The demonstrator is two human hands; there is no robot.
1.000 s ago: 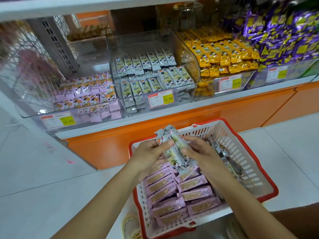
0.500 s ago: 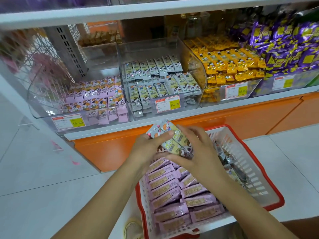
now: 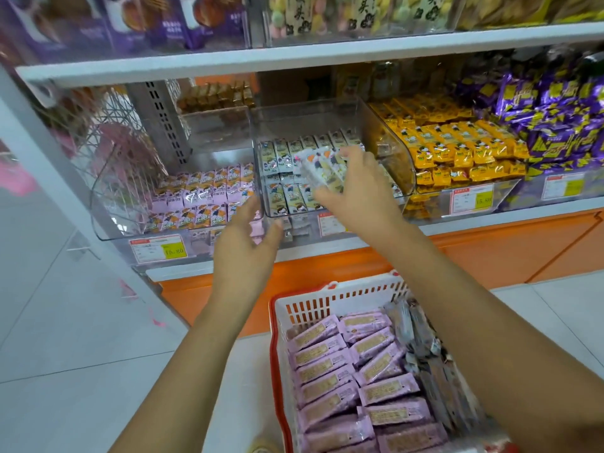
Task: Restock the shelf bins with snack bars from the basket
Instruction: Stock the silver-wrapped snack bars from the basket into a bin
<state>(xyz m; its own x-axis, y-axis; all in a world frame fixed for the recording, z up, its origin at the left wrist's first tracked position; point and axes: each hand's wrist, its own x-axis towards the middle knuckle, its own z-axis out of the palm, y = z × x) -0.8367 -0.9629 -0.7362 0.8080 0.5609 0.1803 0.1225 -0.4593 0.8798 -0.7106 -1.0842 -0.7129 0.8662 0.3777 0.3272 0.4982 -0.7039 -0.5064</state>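
Right hand point(image 3: 356, 191) grips a bundle of white-and-green bars point(image 3: 322, 168) over the middle bin point(image 3: 327, 119), just above the rows already lying there. Left hand point(image 3: 243, 243) is open with loose fingers at the bin's front left corner (can't tell if it touches the wall). Basket point(image 3: 327, 297) sits below and holds pink bars point(image 3: 343, 371), plus dark bars point(image 3: 421, 348) on its right side.

Step in hand, my read: dropping the bundle in. To do it well:
- Check the wrapper matches this bin's rows, not the pink bin point(image 3: 130, 191) to the left or the yellow bars point(image 3: 457, 152) to the right.
- Lower the bundle flat, faces up, in line with the existing rows.
- Let go only once it rests.
- The left hand could steady the bin front.

Readable: the price tag point(image 3: 160, 251) shows 15.80 on a yellow patch; the rest of the print is too small. Upper shelf packs point(image 3: 294, 14) carry large Chinese characters.
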